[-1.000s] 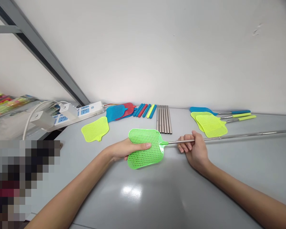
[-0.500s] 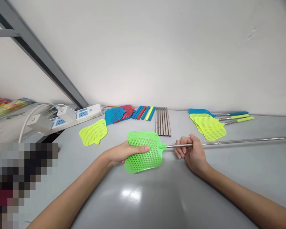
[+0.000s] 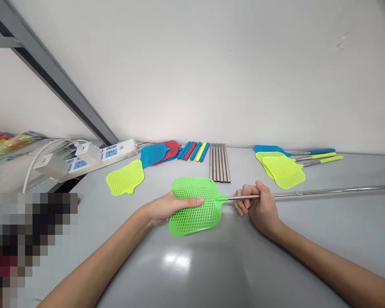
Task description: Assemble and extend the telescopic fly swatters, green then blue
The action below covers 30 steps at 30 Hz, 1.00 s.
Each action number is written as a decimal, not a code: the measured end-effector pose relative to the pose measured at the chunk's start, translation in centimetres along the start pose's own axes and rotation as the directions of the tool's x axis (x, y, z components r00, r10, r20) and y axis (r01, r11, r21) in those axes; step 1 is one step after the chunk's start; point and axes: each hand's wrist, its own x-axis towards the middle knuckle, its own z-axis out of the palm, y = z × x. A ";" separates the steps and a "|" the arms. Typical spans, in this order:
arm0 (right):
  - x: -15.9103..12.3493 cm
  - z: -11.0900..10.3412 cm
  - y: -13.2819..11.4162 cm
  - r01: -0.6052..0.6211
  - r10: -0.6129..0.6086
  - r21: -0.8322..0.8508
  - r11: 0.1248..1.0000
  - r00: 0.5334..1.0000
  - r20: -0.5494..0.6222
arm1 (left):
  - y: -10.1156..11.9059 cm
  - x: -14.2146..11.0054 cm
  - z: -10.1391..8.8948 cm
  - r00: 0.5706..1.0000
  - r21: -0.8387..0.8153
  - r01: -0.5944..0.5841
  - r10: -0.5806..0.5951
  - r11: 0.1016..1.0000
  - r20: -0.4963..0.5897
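Over the table (image 3: pixel 211 278), a seemingly stiff, slick rod (image 3: pixel 324 191) and, at its left end, a light-looking, bendy-looking swatter head (image 3: pixel 197 218) are being held: the head pinched by the left hand (image 3: pixel 165 208), thumb above; the rod enclosed by the right hand (image 3: pixel 259 207), fingers curled. Firmer grip is probably being offered by the neck (image 3: pixel 223 198).

Bare left hand (image 3: pixel 167 207), bare right hand (image 3: pixel 260 209); slim fingers (image 3: pixel 240 208); forearms (image 3: pixel 115 244) bare, smooth, tapering to narrow wrists (image 3: pixel 146 217).

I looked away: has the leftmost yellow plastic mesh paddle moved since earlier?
No: the yellow paddle stays put in front of the white plastic power strip.
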 end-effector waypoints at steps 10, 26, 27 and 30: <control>0.0 0.0 0.2 -0.008 0.007 0.018 1.000 0.999 0.032 | -0.2 0.1 0.6 1.000 -0.067 -0.004 0.003 0.998 -0.009; -0.1 -0.3 0.7 0.001 -0.003 0.023 1.000 0.996 0.092 | 0.0 0.0 1.3 1.000 -0.098 0.000 -0.001 0.995 -0.015; -0.1 -0.3 0.7 0.003 -0.004 0.020 1.000 0.996 0.092 | 0.0 0.0 1.3 1.000 -0.101 -0.001 0.000 0.995 -0.012; -0.1 -0.3 0.8 -0.001 -0.001 0.024 1.000 0.996 0.091 | 0.0 0.0 1.5 1.000 -0.099 -0.010 0.009 0.995 -0.014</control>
